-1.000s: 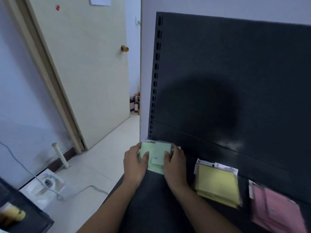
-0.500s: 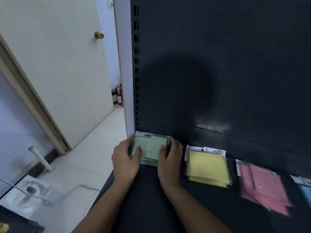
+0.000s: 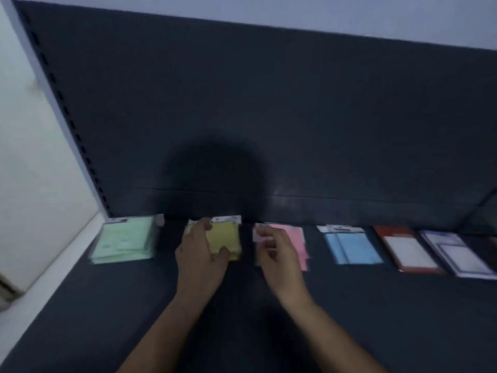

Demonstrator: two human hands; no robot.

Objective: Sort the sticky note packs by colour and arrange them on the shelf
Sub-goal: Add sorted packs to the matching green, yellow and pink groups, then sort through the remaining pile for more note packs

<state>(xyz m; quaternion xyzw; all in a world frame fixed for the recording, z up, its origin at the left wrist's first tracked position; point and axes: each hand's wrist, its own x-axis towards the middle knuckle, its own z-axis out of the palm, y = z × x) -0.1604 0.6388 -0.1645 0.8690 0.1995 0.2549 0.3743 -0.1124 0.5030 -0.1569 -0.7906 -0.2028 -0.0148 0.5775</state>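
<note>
Sticky note packs lie in a row along the back of the dark shelf [image 3: 134, 319]. From the left come a green stack [image 3: 125, 242], a yellow stack [image 3: 227, 239], a pink stack [image 3: 295, 243] and a blue stack [image 3: 352, 247]. My left hand [image 3: 200, 258] lies on the left side of the yellow stack, fingers at its top edge and thumb at its bottom edge. My right hand [image 3: 274, 255] is over the left part of the pink stack with its fingers curled; the frame is too blurred to tell whether it grips a pack.
Further right lie a red-framed pack [image 3: 410, 250] and a white pack with a dark border [image 3: 457, 254]. The shelf's dark back panel [image 3: 269, 117] rises behind the row. A white wall [image 3: 32, 170] and the shelf's left edge are at the left.
Both hands left the green stack and moved right, the left onto the yellow stack, the right to the pink stack. The view swung right, revealing more packs.
</note>
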